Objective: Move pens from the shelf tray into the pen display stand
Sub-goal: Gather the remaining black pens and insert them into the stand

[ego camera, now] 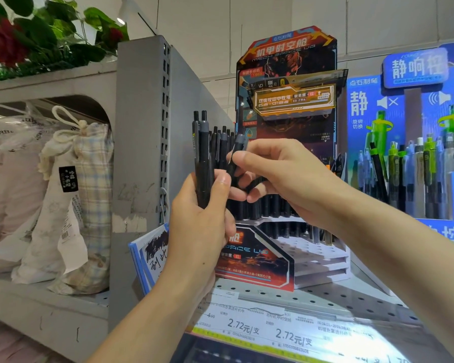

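Note:
My left hand (202,224) grips a bundle of dark pens (203,155) upright in front of the red and black pen display stand (286,106). My right hand (281,174) pinches one dark pen (237,153) from that bundle between thumb and fingers. Behind my hands, several black pens (270,205) stand in the stand's white perforated tiers (317,252). The shelf tray is not in view.
A blue pen display (409,153) with green and grey pens stands to the right. A grey shelf divider (142,127) rises on the left, with cloth bags (71,195) beyond it. A blue notepad (150,255) leans by the stand. Price labels (268,331) line the shelf edge.

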A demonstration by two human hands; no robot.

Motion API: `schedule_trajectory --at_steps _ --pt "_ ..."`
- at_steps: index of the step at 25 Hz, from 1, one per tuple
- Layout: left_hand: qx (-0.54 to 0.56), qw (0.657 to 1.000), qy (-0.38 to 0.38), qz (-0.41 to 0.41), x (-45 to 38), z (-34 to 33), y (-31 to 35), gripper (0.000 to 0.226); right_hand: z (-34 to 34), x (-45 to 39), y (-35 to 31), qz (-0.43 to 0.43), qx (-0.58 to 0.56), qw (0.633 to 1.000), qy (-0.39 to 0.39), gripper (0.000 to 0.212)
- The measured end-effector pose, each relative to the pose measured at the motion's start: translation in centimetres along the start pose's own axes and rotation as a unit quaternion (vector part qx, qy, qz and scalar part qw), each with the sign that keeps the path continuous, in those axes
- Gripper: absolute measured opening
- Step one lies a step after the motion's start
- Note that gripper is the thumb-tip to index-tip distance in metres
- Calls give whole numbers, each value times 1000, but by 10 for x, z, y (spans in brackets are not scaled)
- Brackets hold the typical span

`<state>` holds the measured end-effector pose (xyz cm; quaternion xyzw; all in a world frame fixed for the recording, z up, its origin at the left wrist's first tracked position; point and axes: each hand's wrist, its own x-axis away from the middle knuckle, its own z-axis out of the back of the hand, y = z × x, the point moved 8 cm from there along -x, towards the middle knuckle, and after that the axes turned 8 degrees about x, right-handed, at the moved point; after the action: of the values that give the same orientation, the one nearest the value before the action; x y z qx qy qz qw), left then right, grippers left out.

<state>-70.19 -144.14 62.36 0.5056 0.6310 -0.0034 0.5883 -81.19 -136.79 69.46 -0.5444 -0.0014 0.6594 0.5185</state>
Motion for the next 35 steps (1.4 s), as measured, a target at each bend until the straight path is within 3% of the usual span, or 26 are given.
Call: schedule_trajectory --at_steps 5,7,10,12,18,31,35 --pt "50 998 29 22 2 6 -3 27 26 -8 0 -26 -49 993 104 24" --pt "62 996 49 33 2 9 -6 42 34 -9 1 -38 -46 991 123 25" --pt "71 995 55 39 1 10 -8 44 44 -9 6 -59 32 986 152 22" --pt "74 996 49 29 1 8 -5 35 42 -8 10 -75 66 985 138 22" --pt "19 1000 22 7 2 -2 -5 36 34 -8 6 -73 146 981 100 22" --pt "32 998 22 45 -3 -7 -9 33 25 -11 5 -80 198 975 62 23" --pt "55 998 10 28 -2 -9 -5 23 22 -9 7 -92 206 973 39 21"
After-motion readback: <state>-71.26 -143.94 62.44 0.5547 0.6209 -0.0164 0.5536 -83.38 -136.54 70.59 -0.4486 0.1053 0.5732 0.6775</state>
